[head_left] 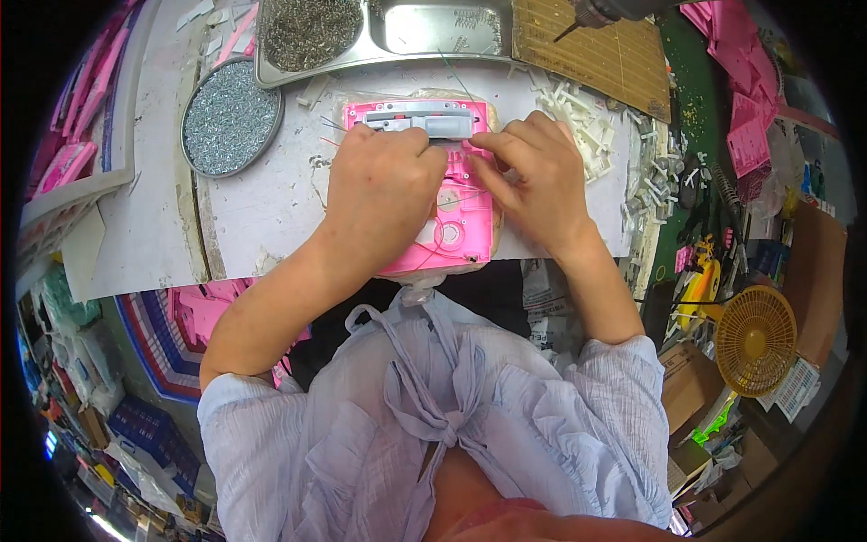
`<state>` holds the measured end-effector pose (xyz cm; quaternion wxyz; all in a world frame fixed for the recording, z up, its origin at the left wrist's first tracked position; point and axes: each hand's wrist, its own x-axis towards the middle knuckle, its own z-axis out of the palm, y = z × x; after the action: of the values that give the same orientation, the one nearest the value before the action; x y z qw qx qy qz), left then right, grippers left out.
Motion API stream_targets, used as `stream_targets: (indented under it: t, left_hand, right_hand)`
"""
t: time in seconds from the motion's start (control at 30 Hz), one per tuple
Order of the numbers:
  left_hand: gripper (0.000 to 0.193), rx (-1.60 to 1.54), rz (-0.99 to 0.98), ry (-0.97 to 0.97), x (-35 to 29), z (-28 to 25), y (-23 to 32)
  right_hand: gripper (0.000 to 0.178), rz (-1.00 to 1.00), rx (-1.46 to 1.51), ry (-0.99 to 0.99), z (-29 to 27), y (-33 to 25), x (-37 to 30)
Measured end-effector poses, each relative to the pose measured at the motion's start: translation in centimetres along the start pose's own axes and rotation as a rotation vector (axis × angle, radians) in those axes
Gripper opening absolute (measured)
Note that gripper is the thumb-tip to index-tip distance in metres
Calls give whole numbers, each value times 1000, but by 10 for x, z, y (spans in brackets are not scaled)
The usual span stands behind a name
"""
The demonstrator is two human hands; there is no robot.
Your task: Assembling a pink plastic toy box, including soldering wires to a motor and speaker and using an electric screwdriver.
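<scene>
A pink plastic housing (456, 221) lies on the white worktable (262, 203), with thin wires and a round pink part inside it. Across its far end sits a grey metal mechanism (424, 119). My left hand (379, 190) rests on the housing's left half, fingertips pinching at the grey mechanism. My right hand (533, 176) presses on the right side, thumb and forefinger meeting at the mechanism's near edge. Much of the housing is hidden under both hands.
A round tin of small silver screws (230, 117) sits left of the housing. A metal tray (379, 32) with more small metal parts stands behind. White plastic pieces (587, 126) lie at the right. Pink housings (736, 99) are stacked far right; a yellow fan (754, 339) stands lower right.
</scene>
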<state>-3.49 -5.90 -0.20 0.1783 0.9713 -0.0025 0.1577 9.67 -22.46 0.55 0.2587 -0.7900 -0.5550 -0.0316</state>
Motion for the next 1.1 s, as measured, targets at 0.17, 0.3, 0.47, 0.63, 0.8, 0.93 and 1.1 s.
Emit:
stream_targets:
  t: [0.17,0.3,0.47,0.63,0.8,0.93,1.1]
  left_hand:
    - [6,-9,31,31,1,3,-3]
    - [6,-70,52,82,1,1,-6]
    - [8,-129,61,80,-4,-2,-10]
    - [10,-180,34,52,-15,-11,-14]
    - [11,-238,-74,111,-32,-29,-12]
    - [11,-256,-103,129,-39,-30,-13]
    - [11,-254,-93,140,-41,-29,-17]
  right_hand:
    - [20,-87,19,-21,-4,-4,2]
    - [18,-149,-22,-15,-2,-3,7]
    - [13,-232,-53,-16,0,-5,10]
    - [24,-294,-11,-6,6,-5,16]
    - [18,-322,-68,-74,13,-4,23]
    - [12,-340,-96,-185,7,-7,29]
    - [14,-325,-93,-383,-12,-12,33]
